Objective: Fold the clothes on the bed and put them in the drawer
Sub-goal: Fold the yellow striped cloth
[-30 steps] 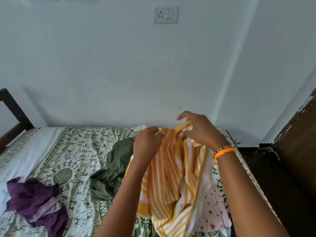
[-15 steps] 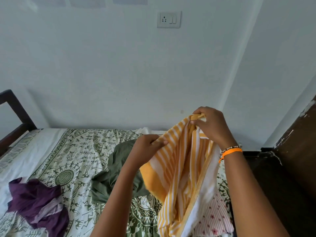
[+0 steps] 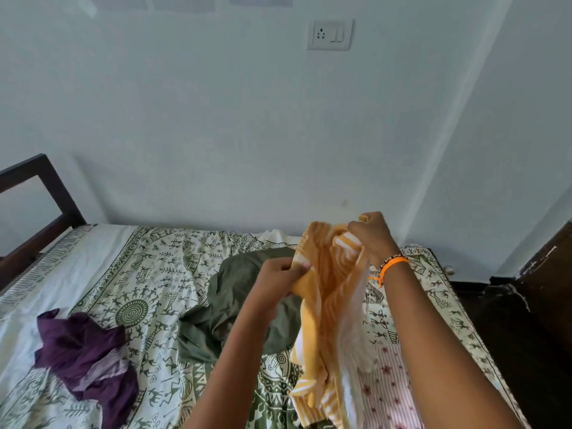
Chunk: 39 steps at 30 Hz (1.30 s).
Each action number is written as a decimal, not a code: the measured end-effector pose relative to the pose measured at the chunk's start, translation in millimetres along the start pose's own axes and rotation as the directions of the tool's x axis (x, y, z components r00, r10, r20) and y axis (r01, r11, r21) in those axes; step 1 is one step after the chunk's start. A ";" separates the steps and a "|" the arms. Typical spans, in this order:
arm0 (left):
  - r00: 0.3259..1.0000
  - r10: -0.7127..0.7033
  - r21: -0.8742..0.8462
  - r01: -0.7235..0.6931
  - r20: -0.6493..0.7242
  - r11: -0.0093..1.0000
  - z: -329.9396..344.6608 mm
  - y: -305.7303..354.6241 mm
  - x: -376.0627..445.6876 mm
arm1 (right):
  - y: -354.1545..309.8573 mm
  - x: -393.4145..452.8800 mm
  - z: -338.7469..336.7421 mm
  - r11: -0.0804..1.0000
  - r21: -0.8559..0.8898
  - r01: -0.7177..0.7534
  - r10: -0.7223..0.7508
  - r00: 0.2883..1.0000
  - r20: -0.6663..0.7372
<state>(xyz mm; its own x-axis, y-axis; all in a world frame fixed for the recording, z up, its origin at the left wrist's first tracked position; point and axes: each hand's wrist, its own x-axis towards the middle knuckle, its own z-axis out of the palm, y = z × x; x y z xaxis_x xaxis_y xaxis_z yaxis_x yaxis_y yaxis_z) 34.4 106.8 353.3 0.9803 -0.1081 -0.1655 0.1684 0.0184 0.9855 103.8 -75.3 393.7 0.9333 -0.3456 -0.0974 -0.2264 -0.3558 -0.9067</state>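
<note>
Above bed (image 3: 102,267), w/ patterned green-and-cream sheet: yellow-and-white striped garment (image 3: 328,305) held up in air, hanging bunched between both hands, lower part blurred. Left hand (image 3: 275,283) pinching edge of fabric at mid-height, fingers curled round it. Right hand (image 3: 371,236) higher, gripping top of garment, fingers curled; orange band (image 3: 391,266) at wrist. On sheet just behind left arm: crumpled olive-green garment (image 3: 235,305). Well to left: purple garment (image 3: 83,351), bunched. Under hanging fabric, near right: pink striped floral cloth (image 3: 387,391), lying flat. Up on wall: switch plate (image 3: 329,35). Far left: dark wooden bedframe (image 3: 46,187).
</note>
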 end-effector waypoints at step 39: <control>0.970 0.181 0.632 -0.244 0.165 0.736 17.9 -7.2 37.0 | -6.9 -39.4 -22.5 0.818 0.203 0.538 -0.559 0.827 0.057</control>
<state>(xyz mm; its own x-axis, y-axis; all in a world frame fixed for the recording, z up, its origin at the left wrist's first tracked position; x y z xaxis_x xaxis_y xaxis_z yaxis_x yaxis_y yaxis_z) 67.6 84.9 340.8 0.9639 -0.2650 0.0236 -0.1810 -0.5879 0.7884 62.3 -78.8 413.1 0.9145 -0.0377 0.4028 0.3740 -0.3008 -0.8773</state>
